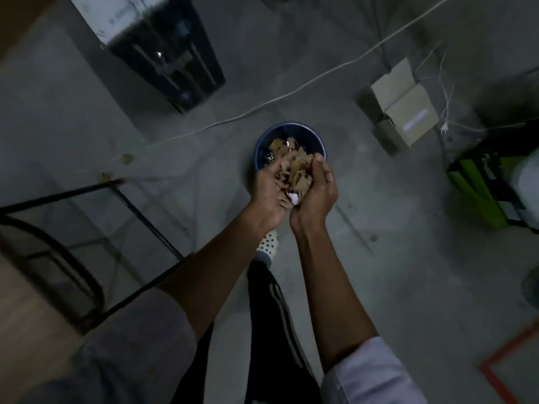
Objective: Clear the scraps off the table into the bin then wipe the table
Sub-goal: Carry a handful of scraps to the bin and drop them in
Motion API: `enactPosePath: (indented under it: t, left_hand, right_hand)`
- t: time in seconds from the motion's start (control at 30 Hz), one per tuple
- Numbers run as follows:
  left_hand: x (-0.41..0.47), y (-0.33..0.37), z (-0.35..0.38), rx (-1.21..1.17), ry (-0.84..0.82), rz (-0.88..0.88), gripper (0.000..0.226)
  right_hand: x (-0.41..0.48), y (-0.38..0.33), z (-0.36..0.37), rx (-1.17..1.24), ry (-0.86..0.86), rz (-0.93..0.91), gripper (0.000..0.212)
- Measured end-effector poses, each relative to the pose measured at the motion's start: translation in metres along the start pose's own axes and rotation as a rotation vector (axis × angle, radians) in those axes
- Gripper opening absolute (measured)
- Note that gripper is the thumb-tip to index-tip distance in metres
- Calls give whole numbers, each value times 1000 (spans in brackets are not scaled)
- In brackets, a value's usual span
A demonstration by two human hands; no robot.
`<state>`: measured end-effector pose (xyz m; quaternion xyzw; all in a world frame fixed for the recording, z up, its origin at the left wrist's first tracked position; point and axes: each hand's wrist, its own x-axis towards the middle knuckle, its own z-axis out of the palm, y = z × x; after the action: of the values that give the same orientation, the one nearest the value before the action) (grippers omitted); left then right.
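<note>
Scraps, a tan, crumpled, papery heap with one white bit low in it, sit in the bowl made by two hands held together above the floor. The left hand and the right hand meet at the heels, fingers curled up and inward round the heap, so both are holding it. Below and just beyond the fingertips stands the round dark-blue bin on the grey concrete floor. Some tan pieces appear to lie inside it already, though in the dim light they are hard to separate from those in the hands.

To do the drop well, I judge the hands should come forward a little, until the whole heap is over the bin's mouth rather than its near rim, and go lower before parting. Light scraps flutter, so opening from the fingertips first, heels together, should pour them forward and down. A shake of the spread fingers would free clinging bits.

Two small tan pieces lie off to the left near the black-framed table; whether on its top or on the floor, I cannot tell. They likely need another trip, and the wiping comes after that.
</note>
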<state>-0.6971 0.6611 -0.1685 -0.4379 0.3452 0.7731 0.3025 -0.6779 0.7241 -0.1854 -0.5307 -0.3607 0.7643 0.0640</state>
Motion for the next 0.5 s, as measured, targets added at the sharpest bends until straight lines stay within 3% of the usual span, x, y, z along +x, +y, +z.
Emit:
enactPosePath:
  t: [0.2,0.37,0.43,0.5]
  left_hand:
    - [82,-18,-8,76,34,-37,44]
    - [102,-8,4,110,110,-46,53]
    - [99,-1,7,227,164,4,53]
    - [92,7,8,302,163,30,52]
  right_hand:
    - [97,45,-9,65,26,103,30]
    - [168,81,-15,-91,-130,219,91]
    - [173,77,-18,-165,-152,268,92]
    - [151,59,-9,-135,-187,278,77]
